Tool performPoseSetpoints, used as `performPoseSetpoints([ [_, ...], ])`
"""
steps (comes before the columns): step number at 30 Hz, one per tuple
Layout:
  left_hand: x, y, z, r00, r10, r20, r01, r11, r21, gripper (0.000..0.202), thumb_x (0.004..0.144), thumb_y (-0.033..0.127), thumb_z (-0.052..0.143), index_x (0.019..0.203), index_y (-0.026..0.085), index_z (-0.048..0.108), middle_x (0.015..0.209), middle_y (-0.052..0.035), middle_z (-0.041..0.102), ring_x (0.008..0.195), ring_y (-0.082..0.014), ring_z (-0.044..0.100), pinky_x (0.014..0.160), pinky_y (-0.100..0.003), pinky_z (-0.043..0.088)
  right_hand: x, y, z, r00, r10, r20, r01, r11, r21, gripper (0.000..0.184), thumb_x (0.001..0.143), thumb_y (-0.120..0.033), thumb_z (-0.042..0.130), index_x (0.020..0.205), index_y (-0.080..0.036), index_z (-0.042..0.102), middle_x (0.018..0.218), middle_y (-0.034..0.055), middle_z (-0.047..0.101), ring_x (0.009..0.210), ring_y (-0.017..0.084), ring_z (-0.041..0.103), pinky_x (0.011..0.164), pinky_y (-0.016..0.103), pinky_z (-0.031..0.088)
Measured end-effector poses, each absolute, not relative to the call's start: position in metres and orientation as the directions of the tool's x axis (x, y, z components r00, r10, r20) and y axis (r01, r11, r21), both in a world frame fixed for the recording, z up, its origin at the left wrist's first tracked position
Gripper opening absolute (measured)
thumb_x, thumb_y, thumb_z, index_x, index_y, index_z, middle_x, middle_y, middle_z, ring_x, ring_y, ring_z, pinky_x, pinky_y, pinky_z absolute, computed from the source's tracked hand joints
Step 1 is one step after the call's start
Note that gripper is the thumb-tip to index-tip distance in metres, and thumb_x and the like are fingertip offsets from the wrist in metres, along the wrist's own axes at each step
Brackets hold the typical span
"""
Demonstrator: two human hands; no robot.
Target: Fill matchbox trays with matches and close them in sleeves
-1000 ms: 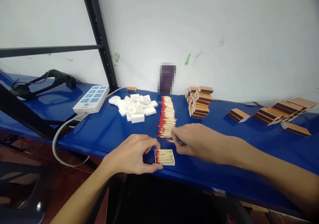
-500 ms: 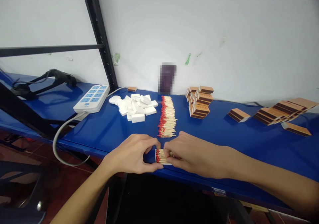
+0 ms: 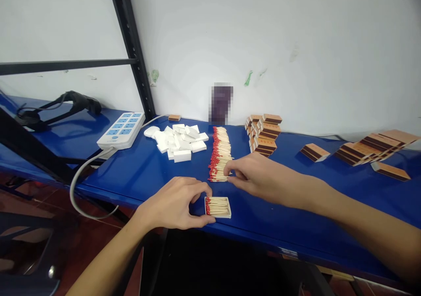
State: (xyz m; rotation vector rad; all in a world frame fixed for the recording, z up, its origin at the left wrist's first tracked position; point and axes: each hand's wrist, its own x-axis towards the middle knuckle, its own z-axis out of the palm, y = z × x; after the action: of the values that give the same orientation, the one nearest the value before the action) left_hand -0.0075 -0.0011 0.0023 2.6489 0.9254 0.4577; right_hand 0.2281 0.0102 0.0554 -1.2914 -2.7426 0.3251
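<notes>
A white matchbox tray filled with red-headed matches lies near the front edge of the blue table. My left hand grips its left end, thumb on the near side and index finger on the far side. Just beyond it is a long row of loose matches, heads pointing left. At the row's near right side, my right hand has thumb and index finger closed around match ends; how many is hidden.
White tray pieces are heaped to the left, beside a power strip. Brown matchboxes are stacked to the right, with more matchboxes farther right. A black rack post rises at the left.
My right hand has moved from over the tray up and away to the loose match row, uncovering the tray's matches. My left hand stays at the tray.
</notes>
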Motion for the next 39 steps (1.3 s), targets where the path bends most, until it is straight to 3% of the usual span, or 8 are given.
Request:
performPoseSetpoints([
  [5, -0.007, -0.002, 0.003, 0.741, 0.643, 0.192, 0.552, -0.747, 0.371, 0.034, 0.078, 0.049, 0.068, 0.092, 0.02, 0.061, 0.067, 0.0053, 0.049, 0.058, -0.0117, 0.046, 0.061, -0.026, 0.037, 0.225, 0.019, 0.043, -0.621, 0.783, -0.041, 0.783, 0.618, -0.069, 0.017, 0.09, -0.02, 0.051, 0.082, -0.019, 0.065, 0.081, 0.0026, 0.067, 0.068, 0.013, 0.055, 0.055, 0.025, 0.028],
  [12, -0.008, -0.002, 0.002, 0.743, 0.643, 0.186, 0.551, -0.746, 0.375, 0.033, 0.077, 0.049, 0.069, 0.091, 0.02, 0.06, 0.067, 0.0051, 0.049, 0.058, -0.0122, 0.047, 0.062, -0.027, 0.037, 0.218, 0.022, 0.032, -0.609, 0.792, -0.028, 0.792, 0.61, 0.009, 0.019, 0.089, -0.021, 0.05, 0.079, -0.02, 0.067, 0.081, 0.0026, 0.069, 0.074, 0.017, 0.061, 0.055, 0.027, 0.026],
  [29, -0.007, -0.002, 0.003, 0.744, 0.642, 0.182, 0.552, -0.746, 0.373, 0.033, 0.077, 0.048, 0.069, 0.092, 0.019, 0.061, 0.067, 0.0047, 0.05, 0.058, -0.0124, 0.047, 0.063, -0.027, 0.038, 0.211, 0.019, 0.023, -0.58, 0.814, 0.034, 0.81, 0.581, -0.077, 0.01, 0.084, -0.019, 0.052, 0.075, -0.02, 0.056, 0.073, -0.0013, 0.063, 0.061, 0.011, 0.05, 0.051, 0.027, 0.02],
  [39, -0.007, -0.002, 0.002, 0.741, 0.64, 0.204, 0.546, -0.751, 0.371, 0.033, 0.077, 0.048, 0.069, 0.092, 0.02, 0.061, 0.067, 0.0049, 0.05, 0.058, -0.0121, 0.047, 0.063, -0.027, 0.039, 0.21, 0.02, 0.021, -0.566, 0.824, 0.013, 0.82, 0.565, -0.091, 0.014, 0.086, -0.023, 0.051, 0.077, -0.021, 0.061, 0.074, -0.0004, 0.065, 0.063, 0.012, 0.053, 0.052, 0.027, 0.022],
])
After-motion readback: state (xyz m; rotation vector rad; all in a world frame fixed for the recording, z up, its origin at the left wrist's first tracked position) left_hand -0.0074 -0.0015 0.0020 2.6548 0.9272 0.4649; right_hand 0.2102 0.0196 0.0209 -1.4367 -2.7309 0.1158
